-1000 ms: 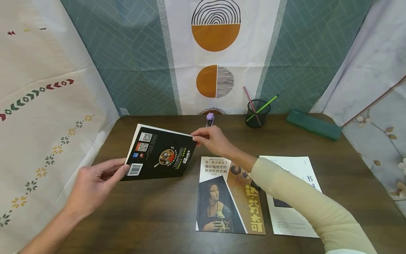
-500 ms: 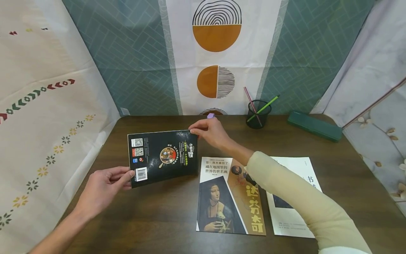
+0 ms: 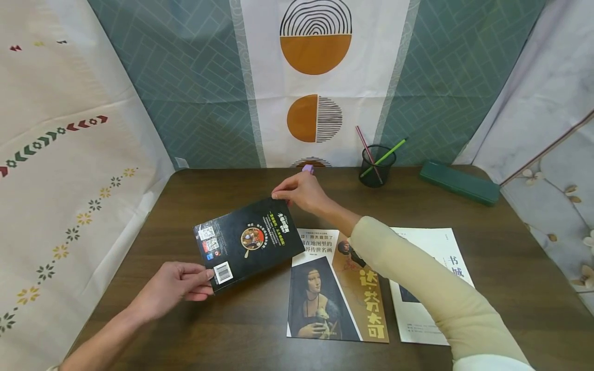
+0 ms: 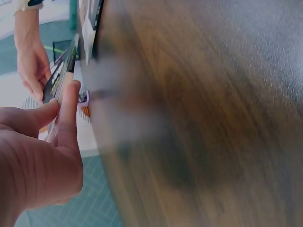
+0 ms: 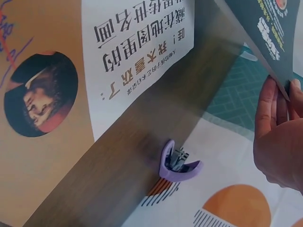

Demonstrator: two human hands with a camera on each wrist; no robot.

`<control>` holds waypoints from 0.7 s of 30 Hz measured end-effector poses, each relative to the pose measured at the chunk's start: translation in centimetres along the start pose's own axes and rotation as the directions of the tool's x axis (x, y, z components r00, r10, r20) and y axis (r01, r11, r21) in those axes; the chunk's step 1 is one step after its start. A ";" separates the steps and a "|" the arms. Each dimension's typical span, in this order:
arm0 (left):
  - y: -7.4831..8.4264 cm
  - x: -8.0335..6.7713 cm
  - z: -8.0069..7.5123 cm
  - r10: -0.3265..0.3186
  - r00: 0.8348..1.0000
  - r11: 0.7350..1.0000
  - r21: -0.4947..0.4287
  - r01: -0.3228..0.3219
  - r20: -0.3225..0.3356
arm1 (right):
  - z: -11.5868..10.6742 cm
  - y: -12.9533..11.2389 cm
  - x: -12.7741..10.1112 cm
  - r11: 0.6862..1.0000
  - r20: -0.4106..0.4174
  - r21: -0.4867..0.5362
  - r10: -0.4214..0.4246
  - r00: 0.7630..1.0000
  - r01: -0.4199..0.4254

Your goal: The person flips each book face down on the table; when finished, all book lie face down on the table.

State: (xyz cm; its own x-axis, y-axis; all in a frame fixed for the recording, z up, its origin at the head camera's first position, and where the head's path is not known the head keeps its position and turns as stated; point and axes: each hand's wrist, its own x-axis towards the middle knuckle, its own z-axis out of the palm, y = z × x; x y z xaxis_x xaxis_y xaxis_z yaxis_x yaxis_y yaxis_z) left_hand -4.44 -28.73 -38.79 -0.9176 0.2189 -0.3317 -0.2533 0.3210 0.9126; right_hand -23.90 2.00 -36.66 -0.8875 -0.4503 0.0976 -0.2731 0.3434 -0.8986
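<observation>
A black paperback (image 3: pixel 248 242) with a barcode and QR codes on its back cover is held above the dark wooden table (image 3: pixel 232 330), tilted with its far corner raised. My left hand (image 3: pixel 178 286) pinches its near corner by the barcode; the left wrist view shows the thumb and fingers (image 4: pixel 66 106) on the book's edge (image 4: pixel 60 75). My right hand (image 3: pixel 299 191) pinches the far corner, seen in the right wrist view as fingers (image 5: pixel 274 118) on the cover's tip (image 5: pixel 265 33).
A book with a portrait cover (image 3: pixel 336 288) lies flat in the middle, a white booklet (image 3: pixel 431 283) to its right. At the back stand a purple stapler (image 5: pixel 177 161), a mesh pen cup (image 3: pixel 377 166) and a green case (image 3: pixel 459 183). Cloth walls enclose the table.
The black book has turned counter-clockwise and shifted toward the portrait book, now overlapping its top-left corner. My left hand moved nearer and rightward with it; the right hand kept its pinch.
</observation>
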 end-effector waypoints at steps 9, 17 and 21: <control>-1.1 0.5 0.7 -0.055 0.994 0.998 -0.031 0.059 0.095 | 1.1 0.4 0.8 0.999 0.023 0.007 0.037 0.999 -0.037; -2.2 0.7 1.5 -0.105 0.987 0.994 -0.020 0.108 0.120 | 2.0 1.0 1.1 0.995 0.058 -0.012 0.097 0.994 -0.097; -2.4 0.6 1.9 -0.116 0.985 0.993 -0.012 0.119 0.126 | 2.5 1.5 1.2 0.994 0.078 0.012 0.111 0.991 -0.112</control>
State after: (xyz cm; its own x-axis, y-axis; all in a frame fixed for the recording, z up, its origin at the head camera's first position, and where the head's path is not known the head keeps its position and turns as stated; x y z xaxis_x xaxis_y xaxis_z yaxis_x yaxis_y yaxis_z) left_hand -3.79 -27.67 -41.63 -0.8360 0.2942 -0.4632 -0.3643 0.3335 0.8695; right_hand -24.45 -0.06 -38.94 -0.8806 -0.4725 -0.0361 -0.1676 0.3818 -0.9089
